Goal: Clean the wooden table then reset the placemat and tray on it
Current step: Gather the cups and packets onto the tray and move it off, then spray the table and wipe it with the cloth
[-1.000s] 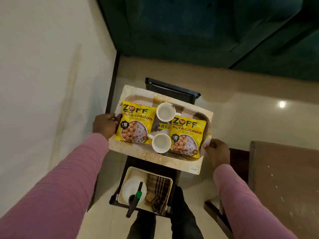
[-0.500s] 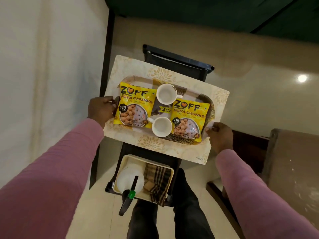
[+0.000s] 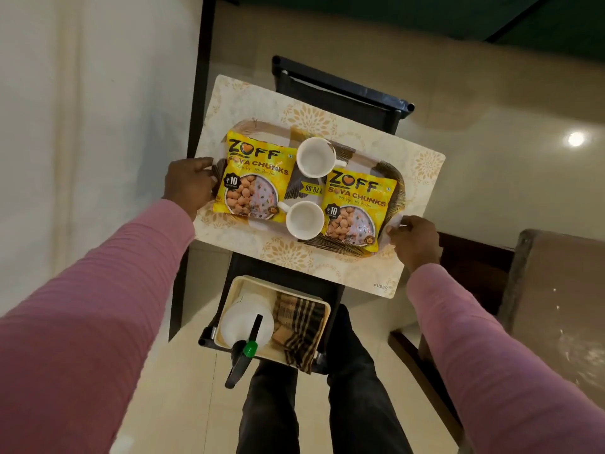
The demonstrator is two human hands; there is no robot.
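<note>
A cream placemat [image 3: 360, 136] with gold flower prints is held in the air over a black stand [image 3: 340, 93]. On the placemat rests an oval brown-patterned tray [image 3: 397, 178]. The tray carries two yellow soya chunk packets [image 3: 255, 181] [image 3: 357, 211] and two white cups [image 3: 316, 157] [image 3: 304, 221]. My left hand [image 3: 188, 183] grips the left end of the tray and mat. My right hand [image 3: 414, 239] grips the right end. The wooden table [image 3: 563, 290] shows at the right edge, its top bare and glossy.
Below the mat, a cream bin [image 3: 235, 290] on the black stand holds a white spray bottle [image 3: 245, 322] with a black trigger and a brown checked cloth [image 3: 301, 326]. A white wall [image 3: 82, 126] stands at the left. A dark green sofa [image 3: 425, 14] lies beyond. My legs are below.
The mat and tray have come nearer and lower in view while my head tilted down, and more of the mat shows. Both hands keep their grip.
</note>
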